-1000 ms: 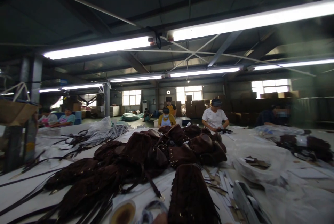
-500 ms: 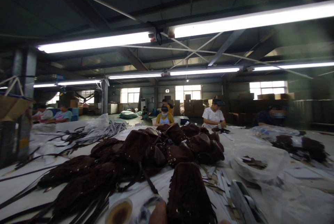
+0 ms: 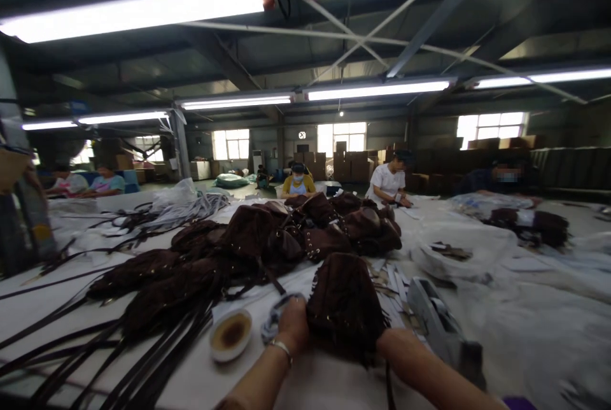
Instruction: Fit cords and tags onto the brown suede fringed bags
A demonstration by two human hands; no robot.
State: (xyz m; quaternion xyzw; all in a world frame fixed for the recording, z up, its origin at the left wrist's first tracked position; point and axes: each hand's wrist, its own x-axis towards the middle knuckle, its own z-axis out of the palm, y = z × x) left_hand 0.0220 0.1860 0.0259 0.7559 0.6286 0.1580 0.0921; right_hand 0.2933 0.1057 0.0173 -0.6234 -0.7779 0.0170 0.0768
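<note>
A dark brown fringed bag [image 3: 346,298] stands on the white table right in front of me. My left hand [image 3: 293,322], with a bracelet at the wrist, is closed on its left edge. At the lower right edge my right hand [image 3: 397,345] grips the same bag, its fingers partly hidden. Beside my left hand lies a crumpled grey-blue cloth [image 3: 270,321]. Left of that sits a round white dish [image 3: 229,358] with a brown stain inside. Beyond the bag is a heap of similar brown bags [image 3: 251,232].
Long dark straps [image 3: 157,353] trail over the table at the left. A grey tape dispenser [image 3: 442,321] stands to the right, near clear plastic bags [image 3: 534,327]. Paper strips [image 3: 394,286] lie behind it. Several people sit working at the far side.
The view has tipped downward, so both forearms and more of the table's near side now show. My hands hold the bag's two sides.
</note>
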